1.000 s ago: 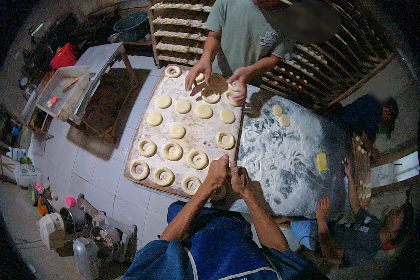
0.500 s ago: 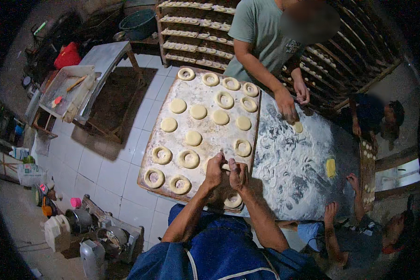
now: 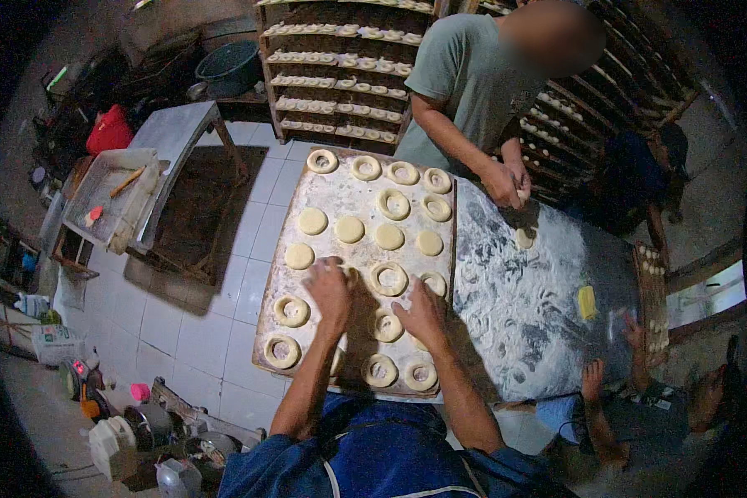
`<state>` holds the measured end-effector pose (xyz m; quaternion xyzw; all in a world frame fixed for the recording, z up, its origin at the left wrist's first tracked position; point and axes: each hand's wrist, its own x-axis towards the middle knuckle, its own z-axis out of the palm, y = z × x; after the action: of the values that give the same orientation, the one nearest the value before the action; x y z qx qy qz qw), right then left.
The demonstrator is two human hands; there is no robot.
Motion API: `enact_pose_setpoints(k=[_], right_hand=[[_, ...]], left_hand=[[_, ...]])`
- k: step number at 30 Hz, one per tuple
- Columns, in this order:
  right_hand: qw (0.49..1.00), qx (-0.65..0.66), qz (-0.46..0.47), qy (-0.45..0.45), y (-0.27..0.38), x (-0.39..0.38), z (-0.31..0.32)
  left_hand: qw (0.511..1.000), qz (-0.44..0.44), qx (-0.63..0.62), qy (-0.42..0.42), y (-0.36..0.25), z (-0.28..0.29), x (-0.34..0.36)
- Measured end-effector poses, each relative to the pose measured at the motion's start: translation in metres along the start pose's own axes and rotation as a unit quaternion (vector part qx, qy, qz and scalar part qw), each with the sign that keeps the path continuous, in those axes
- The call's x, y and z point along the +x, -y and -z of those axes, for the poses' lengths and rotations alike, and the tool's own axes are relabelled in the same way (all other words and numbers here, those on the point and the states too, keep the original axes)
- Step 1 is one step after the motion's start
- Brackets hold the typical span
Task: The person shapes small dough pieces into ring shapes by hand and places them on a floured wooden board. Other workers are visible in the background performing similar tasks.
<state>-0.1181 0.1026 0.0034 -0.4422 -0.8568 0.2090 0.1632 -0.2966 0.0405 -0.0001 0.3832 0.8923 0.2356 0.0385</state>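
A floured wooden board (image 3: 340,187) carries several pale dough rings (image 3: 393,203) and flat round dough discs (image 3: 388,236). My left hand (image 3: 330,292) is over the middle left of the board, fingers apart and slightly blurred, beside a dough disc (image 3: 351,275) that it partly covers. My right hand (image 3: 423,315) is open at the right side, thumb toward a dough ring (image 3: 388,326) and fingertips near another ring (image 3: 432,285). Between and just beyond my hands lies one more ring (image 3: 388,279). My forearms hide part of the near rows.
A flour-dusted table (image 3: 506,332) adjoins the board on the right, with a yellow block (image 3: 587,302) and a dough disc (image 3: 524,238). Across it, a co-worker's hands (image 3: 510,183) handle dough. Racks of dough (image 3: 340,83) stand behind. Another person's hand (image 3: 592,380) is at the lower right.
My hands have parted from the dough piece they gripped together; the left moved left, the right stayed right. A ring now lies in a previously bare spot mid-board. The co-worker's hands lifted off the table.
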Motion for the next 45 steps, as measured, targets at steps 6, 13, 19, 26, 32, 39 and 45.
enact_pose_setpoints(k=[6, 13, 19, 26, 32, 39, 45], right_hand=[[0.976, -0.067, 0.204, 0.034, 0.064, 0.043, -0.057], [0.991, -0.023, 0.096, 0.085, 0.078, 0.06, -0.086], [0.967, 0.184, 0.138, 0.113, 0.038, 0.06, -0.079], [0.894, 0.446, 0.024, 0.028, -0.089, -0.053, 0.05], [0.949, 0.251, -0.172, -0.079, -0.226, -0.119, 0.088], [0.947, 0.255, -0.185, -0.063, -0.263, -0.14, 0.078], [0.842, 0.51, -0.167, -0.052, -0.22, -0.151, 0.116]], left_hand=[[0.997, -0.04, 0.035, -0.062, 0.107, -0.004, 0.048], [0.983, -0.173, 0.026, -0.058, 0.135, -0.023, 0.087], [0.986, -0.15, -0.066, 0.036, 0.075, 0.006, 0.072], [0.913, -0.153, -0.326, 0.193, -0.055, -0.001, -0.041], [0.906, -0.32, -0.246, 0.13, -0.167, -0.123, -0.125], [0.888, -0.202, -0.319, 0.263, -0.203, -0.112, -0.19], [0.745, 0.008, -0.566, 0.354, -0.215, -0.11, -0.209]])
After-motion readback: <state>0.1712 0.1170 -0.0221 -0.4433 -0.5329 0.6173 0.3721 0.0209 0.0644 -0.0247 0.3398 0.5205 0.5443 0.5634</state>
